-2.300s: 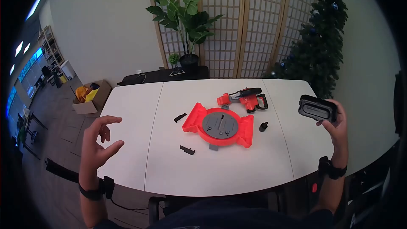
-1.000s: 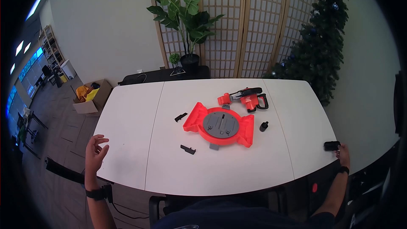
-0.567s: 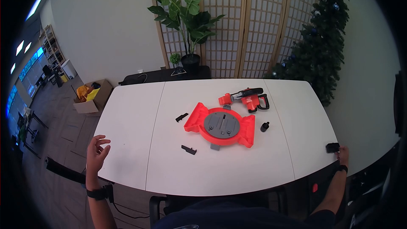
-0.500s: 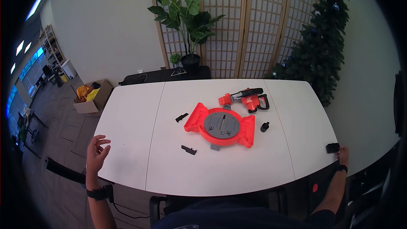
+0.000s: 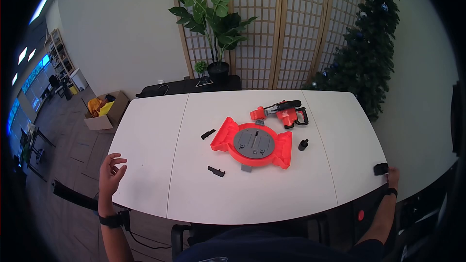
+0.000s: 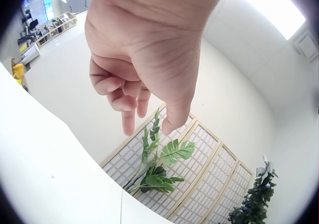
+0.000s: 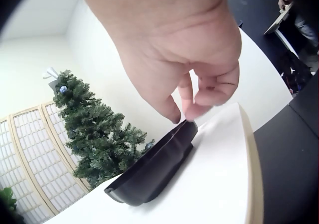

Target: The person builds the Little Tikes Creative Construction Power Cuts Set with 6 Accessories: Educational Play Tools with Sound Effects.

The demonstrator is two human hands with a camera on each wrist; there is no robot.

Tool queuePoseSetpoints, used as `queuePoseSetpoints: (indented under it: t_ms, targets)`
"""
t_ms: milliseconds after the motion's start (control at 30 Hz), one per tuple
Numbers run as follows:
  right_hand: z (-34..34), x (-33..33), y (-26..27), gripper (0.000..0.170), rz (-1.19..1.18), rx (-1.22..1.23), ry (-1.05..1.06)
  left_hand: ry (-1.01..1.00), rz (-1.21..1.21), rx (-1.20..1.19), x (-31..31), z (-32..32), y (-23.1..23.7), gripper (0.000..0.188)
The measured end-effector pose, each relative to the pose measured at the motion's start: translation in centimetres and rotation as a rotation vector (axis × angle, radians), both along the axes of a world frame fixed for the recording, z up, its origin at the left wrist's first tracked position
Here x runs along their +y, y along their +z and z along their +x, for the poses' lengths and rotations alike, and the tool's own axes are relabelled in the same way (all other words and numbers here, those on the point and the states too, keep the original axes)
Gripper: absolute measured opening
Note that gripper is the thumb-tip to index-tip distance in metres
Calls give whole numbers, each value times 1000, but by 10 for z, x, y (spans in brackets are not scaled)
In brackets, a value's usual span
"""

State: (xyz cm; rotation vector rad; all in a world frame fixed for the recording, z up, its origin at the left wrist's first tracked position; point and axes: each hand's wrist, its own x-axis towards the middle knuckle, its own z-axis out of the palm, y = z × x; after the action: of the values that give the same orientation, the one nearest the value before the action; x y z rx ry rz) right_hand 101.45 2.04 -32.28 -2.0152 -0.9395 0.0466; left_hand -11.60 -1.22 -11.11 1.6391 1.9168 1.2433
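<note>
My left hand (image 5: 112, 173) hovers over the table's left end with nothing in it. In the left wrist view its fingers are loosely bent and the thumb stands apart. At the far right edge of the table sits a black tray-shaped part (image 5: 381, 169), hollow with a raised rim. My right hand (image 7: 184, 69) is beside it, thumb and fingertips apart and right at the rim's near end. A red, bow-tie-shaped base (image 5: 233, 135) with a grey round plate (image 5: 254, 143) lies mid-table. Behind it is a red and black toy saw (image 5: 286, 115).
Two small black strips (image 5: 216, 171) lie left of the base, and a small black bottle-shaped piece (image 5: 303, 145) to its right. The white table (image 5: 272, 194) ends close beside the black part. A cardboard box (image 5: 112, 114) stands on the floor at the left.
My right hand has lowered the black part from mid-air onto the right table edge, and its fingers have lately shifted at the rim. My left hand has dropped lower and relaxed.
</note>
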Motion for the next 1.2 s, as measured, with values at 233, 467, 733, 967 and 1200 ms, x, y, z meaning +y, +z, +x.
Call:
queuePoseSetpoints:
  t_ms: [233, 467, 733, 967, 1200]
  targets:
    - [-28, 21, 46, 26, -41, -275, -53, 0, -17, 8, 3, 2, 4, 40]
    - [-168, 76, 129, 18, 213, -174, 290, -74, 2, 5, 21, 31, 24, 39]
    - [-349, 99, 221, 19, 90, -95, 748, -261, -31, 98, 54, 85, 43, 40]
    - [-443, 103, 245, 25, -80, -129, 1036, -398, -52, 217, 84, 120, 51, 40]
    - [-472, 124, 238, 26, -161, -213, 1153, -491, -113, 348, 119, 138, 42, 38]
